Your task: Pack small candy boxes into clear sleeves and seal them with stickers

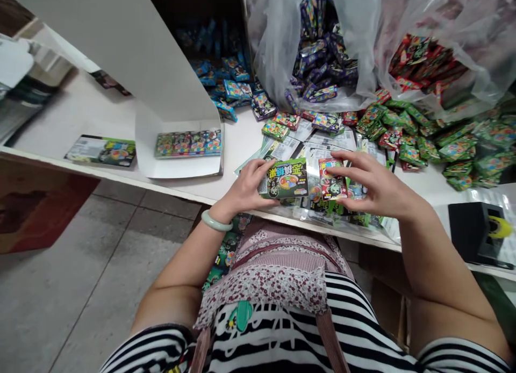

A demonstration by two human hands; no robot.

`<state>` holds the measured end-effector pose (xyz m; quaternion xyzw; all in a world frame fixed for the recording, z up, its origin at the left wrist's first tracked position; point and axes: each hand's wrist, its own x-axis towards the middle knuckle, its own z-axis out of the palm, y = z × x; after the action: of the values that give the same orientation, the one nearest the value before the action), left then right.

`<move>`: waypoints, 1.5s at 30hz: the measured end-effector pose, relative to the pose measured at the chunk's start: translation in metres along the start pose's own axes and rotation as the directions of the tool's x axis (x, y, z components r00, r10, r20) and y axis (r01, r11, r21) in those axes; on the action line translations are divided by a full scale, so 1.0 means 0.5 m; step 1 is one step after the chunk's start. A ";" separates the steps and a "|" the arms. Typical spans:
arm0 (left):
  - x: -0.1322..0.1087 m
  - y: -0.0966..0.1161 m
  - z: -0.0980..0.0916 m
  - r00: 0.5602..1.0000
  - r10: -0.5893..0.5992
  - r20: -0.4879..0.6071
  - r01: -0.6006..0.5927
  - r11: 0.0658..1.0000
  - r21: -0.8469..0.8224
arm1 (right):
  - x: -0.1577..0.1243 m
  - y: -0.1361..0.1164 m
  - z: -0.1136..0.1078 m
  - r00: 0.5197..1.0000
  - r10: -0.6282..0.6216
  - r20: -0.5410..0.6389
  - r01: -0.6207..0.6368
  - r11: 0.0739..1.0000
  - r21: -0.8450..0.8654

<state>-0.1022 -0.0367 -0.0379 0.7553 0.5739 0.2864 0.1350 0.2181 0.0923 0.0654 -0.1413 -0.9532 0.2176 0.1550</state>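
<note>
My left hand [250,186] is closed on a green and black candy box [288,179], its printed face turned up. Just to the right, my right hand [373,185] grips a small red candy box [334,186] between the thumb and fingers. The two boxes are close together but apart. Beneath them, printed plastic pouches [336,138] lie spread at the table's front edge, partly hidden by my hands.
Small green candy boxes [459,147] are heaped at the right. Behind stand clear bags of purple boxes [322,56] and red boxes [431,61]. Blue boxes [237,90] spill at the back. An open white carton [177,167] holds a row of boxes. A tape dispenser [475,230] sits far right.
</note>
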 end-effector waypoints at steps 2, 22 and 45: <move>0.003 0.003 0.000 0.999 0.036 0.014 -0.035 0.999 -0.001 | 0.005 0.006 0.004 0.997 -0.044 0.061 0.043 0.999 0.002; 0.015 0.008 0.017 0.999 0.040 0.016 -0.039 0.999 -0.022 | 0.011 0.035 0.021 0.998 0.043 -0.034 -0.044 0.999 -0.014; 0.010 0.002 0.018 0.999 -0.001 -0.035 0.001 1.000 -0.001 | -0.029 -0.001 0.021 0.995 0.036 0.097 -0.034 0.999 -0.016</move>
<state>-0.0954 -0.0312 -0.0433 0.7499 0.5764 0.2996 0.1255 0.2273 0.0831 0.0534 -0.1484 -0.9585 0.2202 0.1037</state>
